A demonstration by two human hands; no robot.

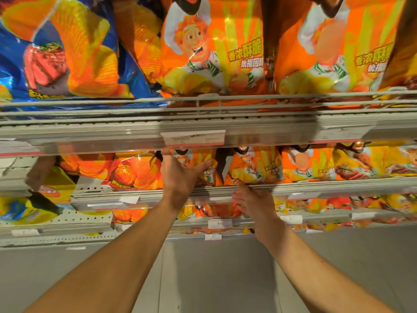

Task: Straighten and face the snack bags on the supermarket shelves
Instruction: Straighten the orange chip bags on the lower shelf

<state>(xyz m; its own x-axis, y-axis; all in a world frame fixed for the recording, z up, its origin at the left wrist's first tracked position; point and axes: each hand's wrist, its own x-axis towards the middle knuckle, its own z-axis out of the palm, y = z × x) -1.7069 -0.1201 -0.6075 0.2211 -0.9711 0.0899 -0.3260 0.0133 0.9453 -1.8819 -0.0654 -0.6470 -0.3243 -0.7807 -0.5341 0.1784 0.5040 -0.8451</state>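
Orange snack bags with a cartoon chef stand in a row on the second shelf. My left hand point(180, 177) reaches under the upper shelf edge and holds the left side of one orange bag point(208, 168), thumb across its front. My right hand point(252, 199) is lower, at the shelf's front rail, with fingers stretched toward the bottom of the neighbouring orange bag point(252, 170). Whether it touches that bag is unclear. A dark gap separates the two bags.
Large orange chef bags point(214, 53) and a blue bag point(56, 53) fill the top shelf behind a wire rail point(135, 100). A red-orange bag point(133, 172) stands left of my left hand. Yellow bags point(52, 193) lie at far left. Lower shelves hold more bags and price tags point(220, 223).
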